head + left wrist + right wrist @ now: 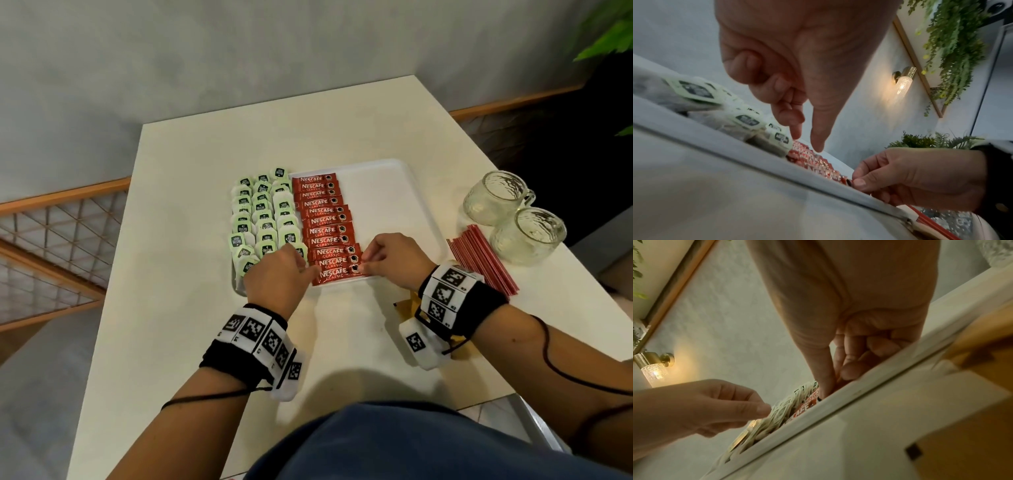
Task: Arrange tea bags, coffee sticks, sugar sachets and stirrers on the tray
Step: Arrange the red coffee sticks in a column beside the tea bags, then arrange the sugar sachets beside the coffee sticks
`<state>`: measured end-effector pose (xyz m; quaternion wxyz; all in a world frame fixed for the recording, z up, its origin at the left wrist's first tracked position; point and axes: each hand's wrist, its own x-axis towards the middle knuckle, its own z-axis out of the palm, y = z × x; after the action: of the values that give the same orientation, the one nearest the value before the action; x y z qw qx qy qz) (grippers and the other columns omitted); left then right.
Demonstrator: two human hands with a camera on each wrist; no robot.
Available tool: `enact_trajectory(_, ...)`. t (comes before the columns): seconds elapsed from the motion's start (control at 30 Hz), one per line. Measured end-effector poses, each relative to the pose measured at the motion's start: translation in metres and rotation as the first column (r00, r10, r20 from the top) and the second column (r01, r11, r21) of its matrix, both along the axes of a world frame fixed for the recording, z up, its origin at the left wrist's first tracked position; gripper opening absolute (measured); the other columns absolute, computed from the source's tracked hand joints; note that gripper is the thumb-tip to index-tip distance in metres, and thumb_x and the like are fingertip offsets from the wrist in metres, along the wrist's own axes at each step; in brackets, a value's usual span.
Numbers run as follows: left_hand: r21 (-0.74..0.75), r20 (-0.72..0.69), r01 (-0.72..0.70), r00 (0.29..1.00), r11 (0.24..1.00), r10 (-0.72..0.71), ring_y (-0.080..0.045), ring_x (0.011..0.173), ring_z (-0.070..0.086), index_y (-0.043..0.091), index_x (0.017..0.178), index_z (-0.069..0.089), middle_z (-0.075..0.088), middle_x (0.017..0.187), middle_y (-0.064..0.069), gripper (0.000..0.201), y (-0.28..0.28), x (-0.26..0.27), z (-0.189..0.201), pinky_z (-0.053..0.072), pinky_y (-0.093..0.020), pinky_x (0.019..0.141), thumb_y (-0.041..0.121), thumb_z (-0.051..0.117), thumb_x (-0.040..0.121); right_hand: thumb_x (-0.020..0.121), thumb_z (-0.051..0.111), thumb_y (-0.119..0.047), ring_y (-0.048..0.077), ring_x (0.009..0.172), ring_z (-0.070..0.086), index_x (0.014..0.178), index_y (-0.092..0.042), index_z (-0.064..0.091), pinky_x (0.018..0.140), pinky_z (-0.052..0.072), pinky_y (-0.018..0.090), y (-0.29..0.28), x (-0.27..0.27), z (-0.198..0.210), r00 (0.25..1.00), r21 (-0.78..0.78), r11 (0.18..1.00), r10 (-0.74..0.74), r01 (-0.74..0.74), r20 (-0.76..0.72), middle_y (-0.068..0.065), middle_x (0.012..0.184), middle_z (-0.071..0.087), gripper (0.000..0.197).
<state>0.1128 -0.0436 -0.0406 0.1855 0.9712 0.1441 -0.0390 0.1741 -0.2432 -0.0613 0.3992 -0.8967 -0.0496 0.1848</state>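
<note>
The coffee-stick step looks nearly done: a column of red coffee sticks (327,224) runs down the middle of the white tray (416,192), just beside 3 columns of green tea bags (262,219) filling its left part, and both hands are settling the nearest coffee stick (337,275) at the tray's lower edge. The right hand (394,262) pinches that stick's right end between thumb and forefinger, its other fingers (882,346) curled in toward the palm. The left hand (275,274) hangs over the stick's left end with forefinger and thumb pointing down and the rest curled; whether the tips press the packet or hover just above it, I cannot tell. The right part of the tray is bare. Next, I judge, the stick needs squaring with its neighbours and releasing, then a reach for the red stirrers (483,260) lying on the table (191,342) right of the tray beside 2 glass mugs (513,219), and for the brown sachets (409,303) partly hidden under the right wrist.
</note>
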Motion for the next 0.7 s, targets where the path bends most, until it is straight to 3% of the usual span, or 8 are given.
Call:
enact_trajectory(0.13, 0.039, 0.067, 0.097, 0.993, 0.995, -0.099, -0.018, 0.087, 0.065, 0.028, 0.1, 0.061, 0.069, 0.088, 0.007, 0.031, -0.01, 0.004, 0.019, 0.047, -0.031, 0.07, 0.056, 0.06, 0.087, 0.071, 0.085, -0.025, 0.005, 0.069, 0.058, 0.087, -0.015, 0.068, 0.061, 0.043, 0.018, -0.013, 0.001, 0.011, 0.998, -0.042, 0.999, 0.016, -0.013, 0.068, -0.007, 0.074, 0.063, 0.026)
enact_trajectory(0.27, -0.011, 0.111, 0.247, 0.963, 0.969, -0.244, -0.012, 0.081, 0.059, 0.031, 0.096, 0.062, 0.059, 0.081, 0.013, 0.015, -0.036, 0.009, 0.029, 0.042, -0.027, 0.067, 0.044, 0.063, 0.088, 0.074, 0.082, -0.023, 0.01, 0.066, 0.062, 0.084, -0.02, 0.07, 0.063, 0.048, 0.023, -0.061, 0.009, 0.031, 0.987, 0.016, 0.998, -0.054, 0.053, 0.15, -0.001, 0.075, 0.068, 0.016)
enact_trajectory(0.33, -0.064, 0.128, 0.304, 0.947, 0.951, -0.294, -0.01, 0.083, 0.058, 0.03, 0.096, 0.065, 0.06, 0.084, 0.014, 0.011, -0.055, 0.012, 0.027, 0.045, -0.027, 0.069, 0.037, 0.065, 0.087, 0.074, 0.082, -0.023, 0.009, 0.067, 0.062, 0.084, -0.021, 0.071, 0.062, 0.045, 0.017, -0.091, 0.009, 0.039, 0.977, -0.018, 0.996, -0.083, 0.088, 0.196, -0.002, 0.075, 0.067, 0.015)
enact_trajectory(0.4, -0.085, 0.104, 0.378, 0.924, 0.922, -0.369, -0.009, 0.088, 0.06, 0.028, 0.1, 0.068, 0.065, 0.09, 0.012, 0.013, -0.076, 0.014, 0.022, 0.049, -0.028, 0.075, 0.033, 0.064, 0.089, 0.073, 0.082, -0.024, 0.002, 0.069, 0.06, 0.086, -0.022, 0.072, 0.058, 0.041, 0.007, -0.115, 0.004, 0.041, 0.982, -0.109, 0.993, -0.019, 0.039, 0.186, -0.006, 0.075, 0.067, 0.016)
enact_trajectory(0.5, -0.088, 0.056, 0.501, 0.865, 0.861, -0.498, -0.012, 0.093, 0.063, 0.025, 0.109, 0.068, 0.068, 0.102, 0.007, 0.022, -0.109, 0.014, 0.01, 0.052, -0.033, 0.081, 0.036, 0.06, 0.092, 0.068, 0.085, -0.027, 0.006, 0.078, 0.064, 0.086, -0.024, 0.073, 0.061, 0.044, 0.008, -0.135, -0.003, 0.035, 0.987, -0.194, 0.979, 0.092, -0.066, 0.128, -0.006, 0.081, 0.069, 0.022)
enact_trajectory(0.6, 0.065, -0.028, 0.562, 0.827, 0.824, -0.562, -0.019, 0.1, 0.063, 0.021, 0.114, 0.067, 0.067, 0.109, 0.0, 0.034, -0.143, 0.014, 0.002, 0.052, -0.034, 0.077, 0.046, 0.053, 0.094, 0.061, 0.088, -0.036, 0.009, 0.085, 0.062, 0.094, -0.028, 0.068, 0.071, 0.047, 0.019, -0.144, -0.008, 0.031, 0.98, -0.321, 0.935, 0.185, -0.152, 0.075, -0.012, 0.088, 0.064, 0.039)
enact_trajectory(0.7, 0.266, -0.102, 0.579, 0.812, 0.771, -0.574, -0.024, 0.097, 0.063, 0.015, 0.106, 0.064, 0.066, 0.104, -0.004, 0.043, -0.167, 0.014, -0.003, 0.04, -0.03, 0.066, 0.054, 0.051, 0.093, 0.056, 0.089, -0.038, 0.009, 0.087, 0.057, 0.11, -0.025, 0.063, 0.073, 0.049, 0.024, -0.145, -0.012, 0.027, 0.963, -0.415, 0.877, 0.268, -0.241, 0.008, -0.009, 0.098, 0.062, 0.061)
